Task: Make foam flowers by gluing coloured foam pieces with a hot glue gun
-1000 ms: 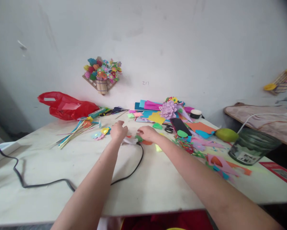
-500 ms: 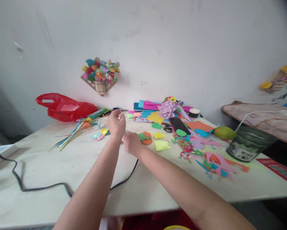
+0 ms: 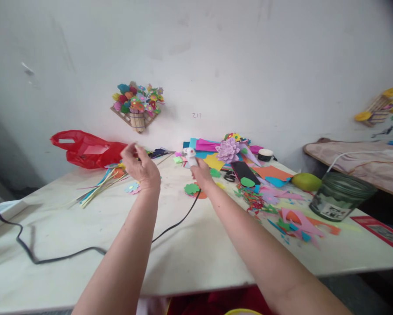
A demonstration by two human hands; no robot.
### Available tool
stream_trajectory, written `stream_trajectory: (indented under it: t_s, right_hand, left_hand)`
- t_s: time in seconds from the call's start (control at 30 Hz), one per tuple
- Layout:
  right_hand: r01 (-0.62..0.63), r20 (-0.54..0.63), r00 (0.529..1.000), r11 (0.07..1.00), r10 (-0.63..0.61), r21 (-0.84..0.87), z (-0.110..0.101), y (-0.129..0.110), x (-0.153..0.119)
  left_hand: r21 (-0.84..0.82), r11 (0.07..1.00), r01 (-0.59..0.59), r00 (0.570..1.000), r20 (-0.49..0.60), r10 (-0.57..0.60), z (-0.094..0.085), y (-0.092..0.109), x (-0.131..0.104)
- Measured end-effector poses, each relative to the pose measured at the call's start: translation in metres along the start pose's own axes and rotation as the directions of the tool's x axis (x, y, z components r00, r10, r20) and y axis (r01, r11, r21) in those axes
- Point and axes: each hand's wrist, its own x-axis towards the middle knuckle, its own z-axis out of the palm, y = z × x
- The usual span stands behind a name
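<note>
Right hand (image 3: pixel 202 173) gripping white glue gun (image 3: pixel 191 157), raised over the table (image 3: pixel 183 236), black cord (image 3: pixel 179 222) trailing off it. Left hand (image 3: pixel 143 168) up near the red bag (image 3: pixel 88 148), fingers partly curled; can't tell if they pinch anything. Green flower cutout (image 3: pixel 192 188) on table, just below the right hand. Purple flower (image 3: pixel 228 151) on the foam sheets (image 3: pixel 213 161).

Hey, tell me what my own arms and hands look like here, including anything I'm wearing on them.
Your left hand and right hand show no gloves, and both forearms are sleeveless as far as they show. No watch, bracelet or marking shows on either wrist. The fingers are too blurred to rule out a thin ring or tell nail colour.
</note>
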Motion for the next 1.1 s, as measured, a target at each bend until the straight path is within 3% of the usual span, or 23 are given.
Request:
stream_trajectory:
  t_s: [0.03, 0.07, 0.1, 0.17, 0.23, 0.27, 0.3, 0.4, 0.53, 0.63, 1.1]
  right_hand:
    - [-0.043, -0.059, 0.997, 0.995, 0.048, 0.085, -0.007, 0.002, 0.001]
    - [-0.066, -0.102, 0.991, 0.984, 0.084, 0.165, -0.014, 0.004, 0.001]
    - [-0.081, -0.1, 0.989, 0.968, 0.108, 0.238, -0.02, 0.006, 0.0]
    - [-0.087, -0.075, 0.99, 0.939, 0.118, 0.333, -0.031, 0.011, -0.003]
    - [-0.09, -0.055, 0.991, 0.922, 0.119, 0.376, -0.038, 0.015, -0.006]
    - [-0.093, -0.049, 0.991, 0.917, 0.121, 0.388, -0.041, 0.018, -0.008]
    - [-0.096, -0.045, 0.991, 0.914, 0.123, 0.395, -0.042, 0.02, -0.01]
    - [-0.107, -0.032, 0.991, 0.912, 0.13, 0.395, -0.044, 0.023, -0.014]
    - [-0.105, -0.015, 0.993, 0.916, 0.12, 0.388, -0.042, 0.026, -0.017]
    - [-0.103, -0.024, 0.992, 0.915, 0.123, 0.391, -0.041, 0.03, -0.018]
    - [-0.154, -0.011, 0.985, 0.916, 0.17, 0.37, -0.038, 0.035, -0.02]
  left_hand:
    - [0.05, 0.999, 0.02, 0.99, 0.139, -0.027, 0.003, -0.005, -0.003]
    - [0.12, 0.992, 0.029, 0.95, 0.305, -0.064, 0.006, -0.01, -0.008]
    - [0.201, 0.979, 0.018, 0.878, 0.466, -0.112, 0.009, -0.015, -0.014]
    - [0.35, 0.935, -0.057, 0.672, 0.706, -0.223, 0.014, -0.023, -0.026]
    - [0.444, 0.88, -0.167, 0.483, 0.815, -0.319, 0.018, -0.029, -0.04]
    - [0.453, 0.866, -0.212, 0.413, 0.845, -0.341, 0.02, -0.033, -0.047]
    - [0.451, 0.858, -0.246, 0.369, 0.862, -0.347, 0.022, -0.036, -0.053]
    - [0.429, 0.841, -0.331, 0.31, 0.891, -0.333, 0.026, -0.045, -0.067]
    - [0.416, 0.79, -0.45, 0.309, 0.903, -0.3, 0.03, -0.052, -0.078]
    - [0.391, 0.793, -0.467, 0.311, 0.912, -0.266, 0.029, -0.055, -0.081]
    - [0.372, 0.883, -0.287, 0.388, 0.888, -0.248, 0.027, -0.059, -0.084]
